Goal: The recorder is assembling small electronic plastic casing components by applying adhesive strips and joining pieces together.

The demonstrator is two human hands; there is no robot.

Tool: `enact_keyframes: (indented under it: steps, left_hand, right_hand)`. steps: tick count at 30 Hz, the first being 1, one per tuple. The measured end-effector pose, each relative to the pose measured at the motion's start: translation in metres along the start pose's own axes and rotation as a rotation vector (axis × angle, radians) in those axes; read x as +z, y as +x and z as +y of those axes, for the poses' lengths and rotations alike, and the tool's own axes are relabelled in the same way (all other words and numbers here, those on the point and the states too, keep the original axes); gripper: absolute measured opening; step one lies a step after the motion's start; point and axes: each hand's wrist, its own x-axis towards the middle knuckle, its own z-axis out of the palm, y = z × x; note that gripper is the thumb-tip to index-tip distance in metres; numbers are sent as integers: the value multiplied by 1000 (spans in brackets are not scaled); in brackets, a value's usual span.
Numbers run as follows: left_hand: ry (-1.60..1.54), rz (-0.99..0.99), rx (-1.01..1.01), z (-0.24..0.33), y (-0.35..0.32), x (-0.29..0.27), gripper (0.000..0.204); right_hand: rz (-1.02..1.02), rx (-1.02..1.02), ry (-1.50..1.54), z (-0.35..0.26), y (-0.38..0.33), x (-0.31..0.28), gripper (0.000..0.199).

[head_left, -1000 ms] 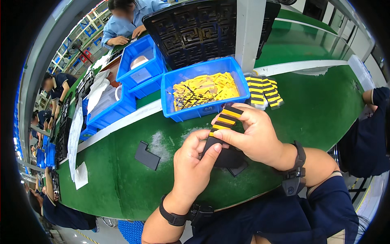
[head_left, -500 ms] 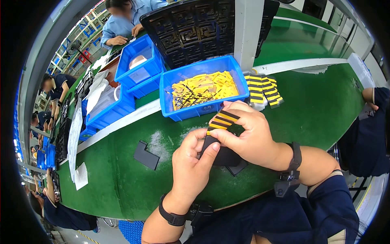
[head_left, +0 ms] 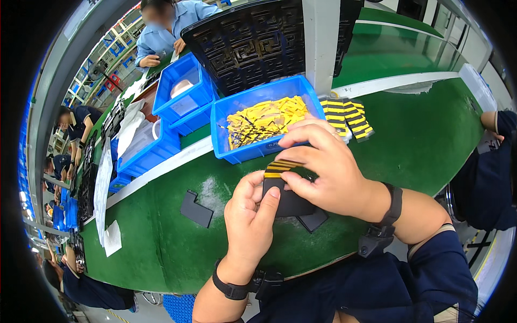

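Note:
My left hand (head_left: 249,218) is closed on a flat black piece (head_left: 293,203), its thumb lying on the upper face. A yellow-and-black striped strip (head_left: 276,171) lies across the far end of that piece. My right hand (head_left: 336,172) pinches the strip between thumb and forefinger, the strip's free part curving up from the black surface. Another black piece (head_left: 313,219) sits on the table beneath, partly hidden by the held one. Left of my hands rests a black L-shaped piece (head_left: 196,209).
Beyond my hands stands a blue bin (head_left: 237,156) of yellow and black scraps. Striped sheets (head_left: 355,118) lie to its right. Stacked blue bins (head_left: 177,107), a black moulded tray (head_left: 253,46) and a grey post (head_left: 321,48) stand behind. White powder (head_left: 211,192) dusts the green table (head_left: 145,242). Co-workers sit around.
The striped strip has come down onto the black piece's far end, which is turned more upright in view. My right hand's fingers have spread and shifted slightly; my left hand keeps its hold.

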Motion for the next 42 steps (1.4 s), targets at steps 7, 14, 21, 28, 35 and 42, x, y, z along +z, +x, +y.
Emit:
enact_keyframes:
  steps: [7,14,21,28,35,42]
  left_hand:
    - [-149,17,-15,-2,0,4,25]
    - [-309,20,28,-2,0,2,28]
    - [211,94,126,-4,-2,2,36]
    - [76,41,79,-1,1,5,36]
    - [-254,36,56,0,2,6,27]
    - [85,161,102,-5,1,10,28]
  right_hand:
    - [-33,-120,-146,1,0,-5,25]
    - [-72,-80,69,-12,-4,-2,21]
    - [-83,16,147,-5,-3,-4,20]
    - [-15,-48,93,-6,1,-5,16]
    - [-38,292,273,-3,-1,-2,11]
    - [42,106,87,0,-9,10,11]
